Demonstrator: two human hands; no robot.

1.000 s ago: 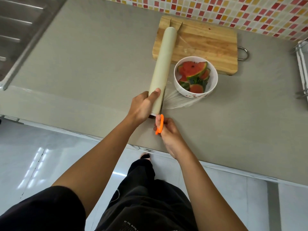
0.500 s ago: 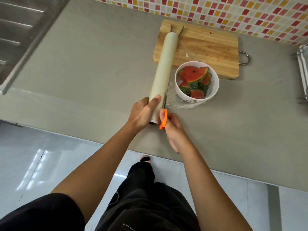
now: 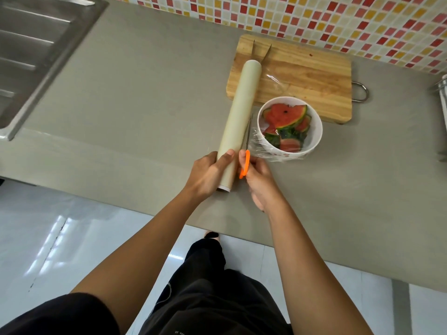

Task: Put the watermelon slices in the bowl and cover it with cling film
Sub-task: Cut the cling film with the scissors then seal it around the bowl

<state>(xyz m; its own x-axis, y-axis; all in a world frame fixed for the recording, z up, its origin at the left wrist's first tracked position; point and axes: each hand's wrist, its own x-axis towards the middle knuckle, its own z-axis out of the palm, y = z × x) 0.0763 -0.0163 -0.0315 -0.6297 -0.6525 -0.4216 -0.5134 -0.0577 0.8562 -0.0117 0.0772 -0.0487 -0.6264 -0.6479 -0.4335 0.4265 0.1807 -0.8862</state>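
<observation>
A white bowl (image 3: 312, 136) holds several watermelon slices (image 3: 285, 114) on the grey counter (image 3: 135, 97). Clear cling film (image 3: 263, 147) stretches from the long cream roll (image 3: 239, 112) over the bowl's near-left side. My left hand (image 3: 208, 174) grips the near end of the roll. My right hand (image 3: 260, 180) holds orange-handled scissors (image 3: 245, 163), whose blades point away along the film between roll and bowl.
A wooden cutting board (image 3: 304, 76) with a metal handle lies behind the bowl, the roll's far end resting on it. A steel sink (image 3: 31, 49) sits at far left. A metal rack (image 3: 441, 93) shows at the right edge. Tiled wall behind.
The scissors have advanced forward along the film beside the roll. The film has gathered closer against the bowl's side. My left hand still holds the roll.
</observation>
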